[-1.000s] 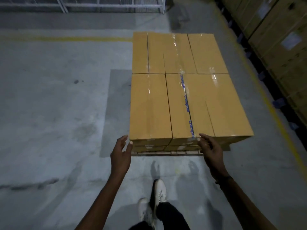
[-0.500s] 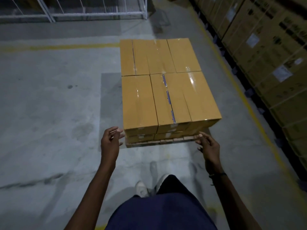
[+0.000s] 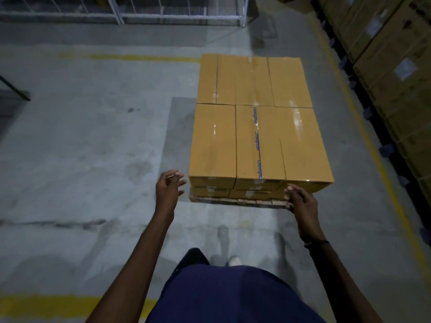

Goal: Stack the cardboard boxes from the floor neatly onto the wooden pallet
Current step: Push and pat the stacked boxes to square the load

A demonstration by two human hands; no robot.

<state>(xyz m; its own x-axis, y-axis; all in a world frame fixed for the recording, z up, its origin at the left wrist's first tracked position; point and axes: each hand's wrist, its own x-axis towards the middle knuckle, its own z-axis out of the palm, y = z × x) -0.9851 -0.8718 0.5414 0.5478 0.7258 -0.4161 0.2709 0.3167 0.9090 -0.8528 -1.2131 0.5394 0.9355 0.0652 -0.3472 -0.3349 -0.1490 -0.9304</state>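
Tan cardboard boxes (image 3: pixel 256 127), taped along their seams, are lying in two visible layers on the wooden pallet (image 3: pixel 240 202), whose slatted front edge is showing just below them. The top layer is reading as two rows, the near row flush with the pallet's front edge and the far row reaching its back edge. The left hand (image 3: pixel 168 191) is hovering just beside the front-left corner of the stack, its fingers loosely curled, half open and holding nothing. The right hand (image 3: pixel 302 202) is lying against the front face near the front-right corner, its fingertips (image 3: pixel 290 189) appearing to touch the upper box; it is open and gripping nothing. No loose box is showing on the concrete floor (image 3: pixel 93 148) within this view, so the step in hand is judged to be squaring the front face, not lifting. To do this well, both palms should be pressing flat and evenly at the two front corners, so that the row is sliding back as one piece without twisting. Pressure belongs low on the upper box, near its bottom edge, lest that box ride over the one beneath. Seams between neighbouring boxes should be closing, and no corner should be overhanging the pallet's edges. Stacked cartons (image 3: pixel 396 66) are lining the right wall behind a yellow floor line (image 3: pixel 373 148).
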